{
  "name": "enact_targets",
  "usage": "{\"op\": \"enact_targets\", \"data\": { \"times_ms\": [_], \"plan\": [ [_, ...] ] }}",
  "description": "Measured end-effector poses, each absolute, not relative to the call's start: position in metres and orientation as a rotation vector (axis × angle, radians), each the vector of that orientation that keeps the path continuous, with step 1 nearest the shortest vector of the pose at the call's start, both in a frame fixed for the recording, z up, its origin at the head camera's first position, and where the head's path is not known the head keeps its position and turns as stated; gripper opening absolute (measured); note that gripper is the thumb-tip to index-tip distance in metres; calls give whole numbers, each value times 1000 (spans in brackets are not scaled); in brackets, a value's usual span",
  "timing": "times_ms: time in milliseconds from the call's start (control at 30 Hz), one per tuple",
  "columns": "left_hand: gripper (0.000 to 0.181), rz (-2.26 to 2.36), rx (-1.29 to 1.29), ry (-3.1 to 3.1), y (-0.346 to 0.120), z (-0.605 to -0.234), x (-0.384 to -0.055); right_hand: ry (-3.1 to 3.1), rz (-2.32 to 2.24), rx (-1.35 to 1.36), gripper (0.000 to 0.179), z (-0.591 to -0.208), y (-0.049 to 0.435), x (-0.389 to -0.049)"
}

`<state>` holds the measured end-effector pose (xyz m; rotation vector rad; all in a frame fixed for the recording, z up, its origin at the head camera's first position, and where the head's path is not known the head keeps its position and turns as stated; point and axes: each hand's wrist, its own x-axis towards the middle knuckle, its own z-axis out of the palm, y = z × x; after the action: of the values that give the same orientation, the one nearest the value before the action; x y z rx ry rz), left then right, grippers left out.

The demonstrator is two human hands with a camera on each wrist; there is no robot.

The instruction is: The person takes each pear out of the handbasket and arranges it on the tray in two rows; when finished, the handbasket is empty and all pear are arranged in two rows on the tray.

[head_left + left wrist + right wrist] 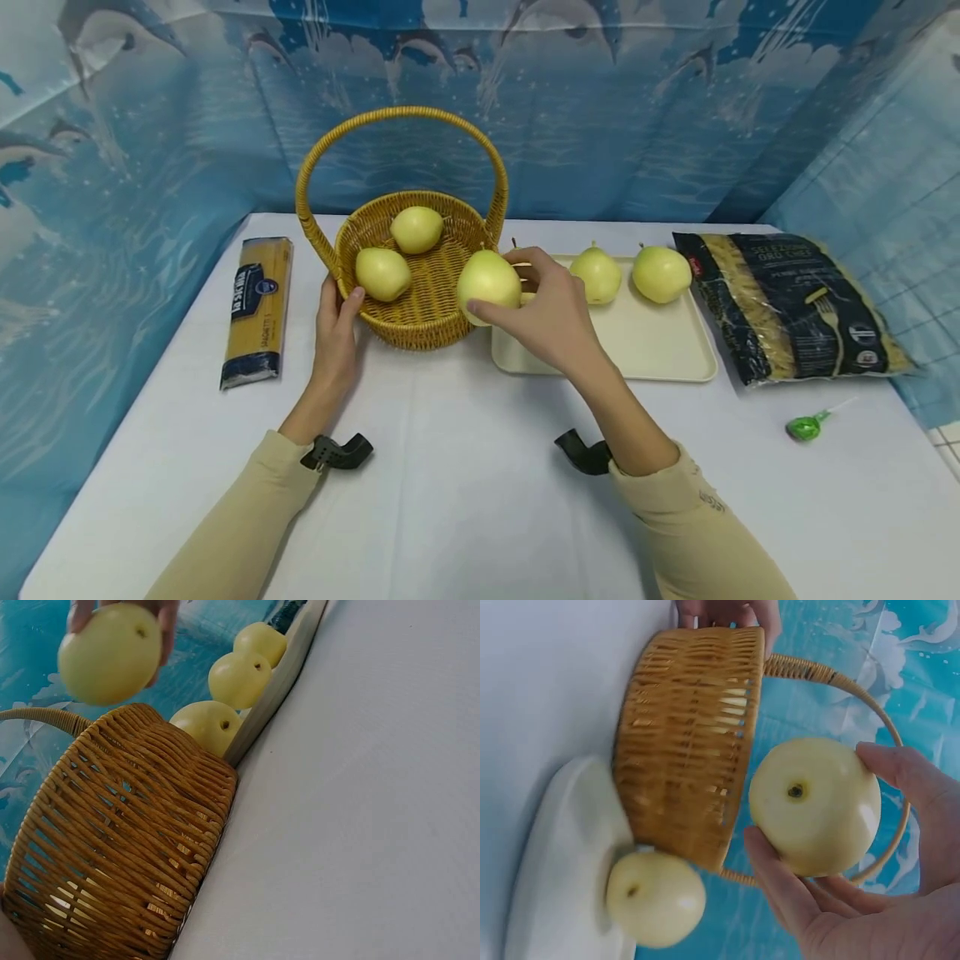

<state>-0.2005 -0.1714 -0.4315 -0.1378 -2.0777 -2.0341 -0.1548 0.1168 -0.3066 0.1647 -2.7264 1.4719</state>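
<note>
My right hand (551, 312) holds a yellow-green pear (487, 283) between thumb and fingers, raised at the right rim of a wicker basket (420, 337). Seen from the right wrist, that pear (815, 806) shows its dark blossom end. At the basket's left side, my left hand (335, 346) grips the rim, thumb on top and fingers along the outer wall. Two pears lie inside, one at the left (383, 274) and another farther back (417, 230). To the right, a cream tray (645, 350) carries pears (597, 275); one is largely hidden behind my right hand.
A tall arched handle (401, 112) rises over the basket. Left of it lies a spaghetti pack (258, 308). Beyond the tray is a large dark pasta bag (802, 308), with a green lollipop (805, 428) in front. A blue dolphin-print curtain (600, 142) hangs behind.
</note>
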Motion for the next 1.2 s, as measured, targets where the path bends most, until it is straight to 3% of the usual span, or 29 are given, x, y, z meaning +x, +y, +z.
{"op": "enact_targets", "data": {
  "times_ms": [300, 600, 1200],
  "plan": [
    [66, -2029, -149, -2080, -171, -428, -200, -2896, 1340, -35, 74, -330, 145, -144],
    [67, -2051, -146, -2064, -173, -429, -199, -3024, 1162, 18, 73, -346, 143, -151],
    [68, -2059, -141, -2058, -172, -429, -202, -3156, 983, 124, 59, -338, 156, -156]
  ]
}}
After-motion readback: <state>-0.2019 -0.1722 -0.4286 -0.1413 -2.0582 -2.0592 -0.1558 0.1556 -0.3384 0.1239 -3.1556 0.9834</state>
